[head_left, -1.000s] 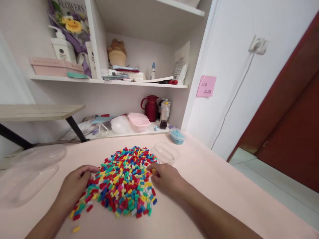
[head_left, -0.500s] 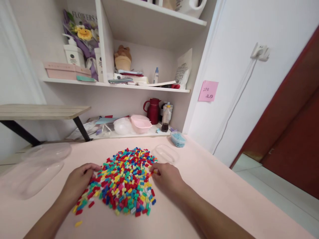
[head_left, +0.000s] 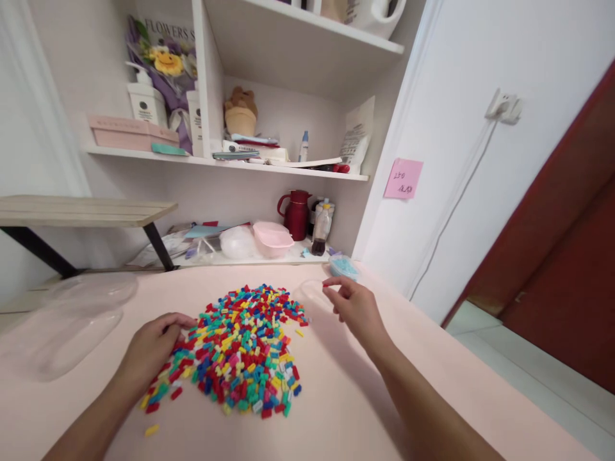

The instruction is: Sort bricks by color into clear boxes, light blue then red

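A wide pile of small toy building bricks [head_left: 245, 346] in red, yellow, green, blue and white lies on the pink tabletop. At its left edge rests my left hand [head_left: 156, 342], fingers loosely stretched, the fingertips touching the outer bricks; it grips nothing that I can see. My right hand [head_left: 355, 310] is raised to the right of the pile, thumb and forefinger pinched on a tiny red brick [head_left: 325, 285]. Beneath and beside those fingertips is a clear plastic lid [head_left: 310, 289], partly hidden by the hand. Just behind the hand stands a clear tub of light-blue pieces [head_left: 343, 265].
Large clear plastic containers [head_left: 81, 320] lie at the left, near a small wooden stand [head_left: 86, 211] with black legs. Along the back are a pink bowl [head_left: 273, 238], a dark red jug [head_left: 296, 214] and a bottle [head_left: 321, 230]. One yellow brick [head_left: 152, 429] lies apart in front.
My right hand has left the pile's right edge and moved up and right to the clear lid, carrying a red brick. A yellow brick now shows where it was. My left hand stays put.
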Demonstrator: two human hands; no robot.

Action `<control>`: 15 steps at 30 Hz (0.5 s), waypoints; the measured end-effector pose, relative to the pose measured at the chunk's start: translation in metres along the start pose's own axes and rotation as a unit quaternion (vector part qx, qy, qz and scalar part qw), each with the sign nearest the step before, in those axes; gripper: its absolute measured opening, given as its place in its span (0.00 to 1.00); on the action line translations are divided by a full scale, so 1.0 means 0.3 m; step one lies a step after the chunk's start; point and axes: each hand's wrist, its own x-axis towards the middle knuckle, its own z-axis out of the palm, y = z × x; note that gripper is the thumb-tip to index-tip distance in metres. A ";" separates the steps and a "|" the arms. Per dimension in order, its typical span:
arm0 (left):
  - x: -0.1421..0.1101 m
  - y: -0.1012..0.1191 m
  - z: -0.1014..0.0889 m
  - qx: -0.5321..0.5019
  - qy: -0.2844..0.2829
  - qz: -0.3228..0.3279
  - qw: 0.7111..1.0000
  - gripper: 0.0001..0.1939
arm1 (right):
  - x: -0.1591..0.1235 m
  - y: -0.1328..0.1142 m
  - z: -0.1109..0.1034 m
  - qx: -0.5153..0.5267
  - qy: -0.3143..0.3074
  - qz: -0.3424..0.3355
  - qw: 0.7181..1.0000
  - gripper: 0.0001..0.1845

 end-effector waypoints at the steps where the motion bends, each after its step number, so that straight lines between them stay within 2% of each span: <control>1: 0.001 -0.003 0.000 -0.006 -0.014 0.001 1.000 0.15 | 0.019 0.019 -0.016 -0.008 0.022 0.007 1.000 0.14; 3: 0.004 -0.008 0.001 -0.017 -0.027 -0.004 0.999 0.16 | 0.047 0.057 -0.035 -0.027 0.043 0.023 0.998 0.14; 7: 0.002 -0.007 -0.001 -0.023 -0.029 -0.036 0.999 0.17 | 0.057 0.094 -0.029 -0.024 0.036 0.030 0.999 0.15; 12: 0.001 0.000 -0.002 -0.031 -0.030 -0.028 0.999 0.16 | 0.024 0.048 -0.005 0.065 0.021 0.008 0.998 0.17; 15: 0.009 -0.007 -0.001 -0.032 -0.024 -0.021 0.999 0.16 | 0.025 0.019 -0.020 0.148 0.041 0.013 0.988 0.17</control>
